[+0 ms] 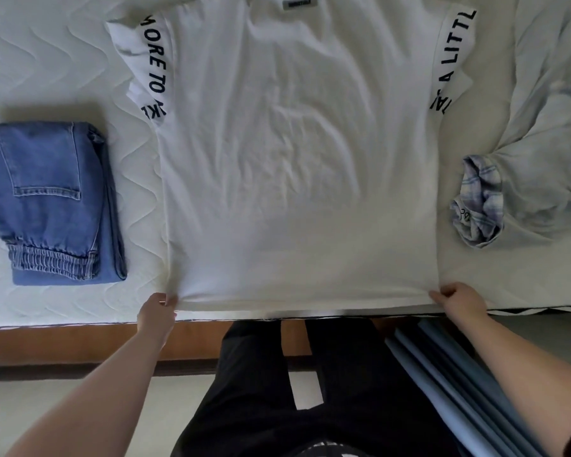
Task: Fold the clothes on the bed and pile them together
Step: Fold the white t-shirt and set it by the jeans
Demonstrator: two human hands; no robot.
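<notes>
The white shirt lies flat on the bed, its long way running straight away from you. Your left hand pinches its near left corner and your right hand its near right corner. Folded jeans sit left of the shirt.

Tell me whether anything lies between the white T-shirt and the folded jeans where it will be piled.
Nothing visible does. The T-shirt, pinched at its hem corners by the left hand and right hand, lies flat; only bare mattress separates it from the jeans. The crumpled checked garment sits on the opposite side.
</notes>
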